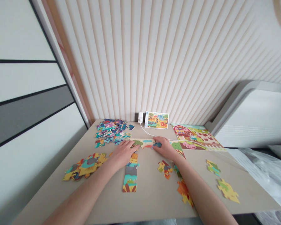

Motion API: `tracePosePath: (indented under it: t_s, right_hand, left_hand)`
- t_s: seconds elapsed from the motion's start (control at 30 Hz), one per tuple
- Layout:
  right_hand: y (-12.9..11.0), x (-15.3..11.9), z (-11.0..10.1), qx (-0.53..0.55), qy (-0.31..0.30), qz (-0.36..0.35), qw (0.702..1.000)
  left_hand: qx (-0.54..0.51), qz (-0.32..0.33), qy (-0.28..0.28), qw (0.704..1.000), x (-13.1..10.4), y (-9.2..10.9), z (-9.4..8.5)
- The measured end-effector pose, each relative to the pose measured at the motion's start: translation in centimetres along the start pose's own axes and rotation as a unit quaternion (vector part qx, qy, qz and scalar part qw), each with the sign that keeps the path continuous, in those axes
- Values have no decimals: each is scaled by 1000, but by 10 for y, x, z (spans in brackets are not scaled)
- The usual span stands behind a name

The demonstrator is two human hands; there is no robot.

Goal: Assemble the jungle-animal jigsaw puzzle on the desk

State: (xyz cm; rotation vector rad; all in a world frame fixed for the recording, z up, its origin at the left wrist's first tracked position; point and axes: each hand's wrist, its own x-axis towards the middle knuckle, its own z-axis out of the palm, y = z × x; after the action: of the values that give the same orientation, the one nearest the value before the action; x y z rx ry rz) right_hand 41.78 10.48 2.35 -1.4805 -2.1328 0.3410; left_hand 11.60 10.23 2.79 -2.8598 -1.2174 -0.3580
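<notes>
A joined row of jigsaw pieces [148,142] runs across the table's middle, with a column of joined pieces [131,172] coming down from its left end. My left hand [125,152] lies over that corner, fingers stretched out and pressing on the pieces. At the row's right part, my right hand [165,148] has thumb and forefinger around a puzzle piece with dark blue on it [157,144]; its edges are partly hidden. Near my right forearm lie a loose red and yellow cluster [165,169] and an orange lion cluster [183,191], partly covered by the arm.
Mixed pieces are heaped at the back left [113,129], with a yellow pile [86,166] nearer. A picture card [156,120] leans on the wall beside a white charger [140,117], whose cable crosses a farm puzzle [196,137]. Loose pieces [228,189] lie at right.
</notes>
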Motion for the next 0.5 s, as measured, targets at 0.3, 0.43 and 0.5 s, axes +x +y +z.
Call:
tracePosePath:
  t_s: [0.3,0.43,0.5]
  right_hand:
    - [8,4,-1,-13,-16,25,999]
    - [12,-3,-5,-29,-17,27,999]
    - [16,-6,-10,-37,-23,31,999]
  left_hand:
    - [-3,-2,-9,1000,1,-1,0]
    - [-4,-7,-9,1000,0,-2,1]
    - [-5,-8,-9,1000,0,-2,2]
